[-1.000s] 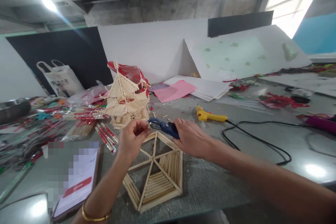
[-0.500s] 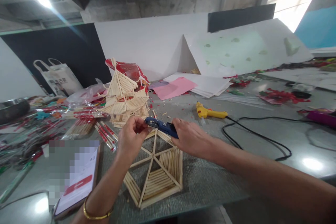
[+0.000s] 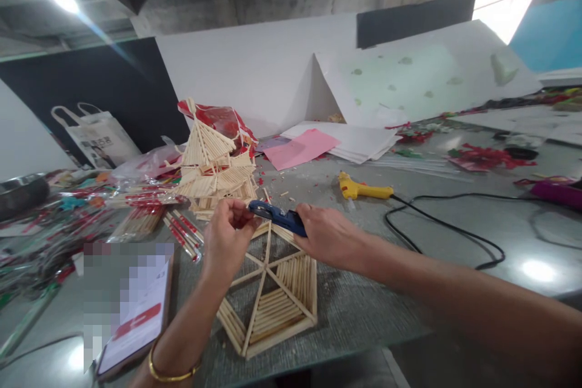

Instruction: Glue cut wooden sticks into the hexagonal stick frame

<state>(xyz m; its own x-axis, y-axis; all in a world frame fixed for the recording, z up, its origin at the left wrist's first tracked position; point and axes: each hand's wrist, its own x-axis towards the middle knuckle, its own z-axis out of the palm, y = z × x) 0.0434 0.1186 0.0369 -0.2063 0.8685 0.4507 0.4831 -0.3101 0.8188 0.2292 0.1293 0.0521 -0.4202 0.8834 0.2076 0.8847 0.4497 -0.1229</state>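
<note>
My right hand (image 3: 327,231) is wrapped round a dark blue hand cutter (image 3: 278,216), whose head points left. At that head, my left hand (image 3: 231,227) has its fingers pinched together; whatever they hold is too small or hidden to make out. Below both hands lies a six-sided frame of thin wooden sticks (image 3: 266,267), with spokes meeting in its middle. Rows of sticks fill two of its sections, and a few sticks line a third at the lower left. Behind my left hand stands a tiered stick pagoda (image 3: 207,145).
A yellow glue gun (image 3: 366,190) with a black cord (image 3: 448,230) lies to the right. At the left are a phone (image 3: 136,321) and wrapped stick bundles (image 3: 182,233). Pink paper (image 3: 302,148) and white sheets (image 3: 364,142) lie behind; the table's front edge is close.
The view has shifted slightly. Both hands and the blue cutter keep nearly the same place above the stick frame, with the cutter a little further left.
</note>
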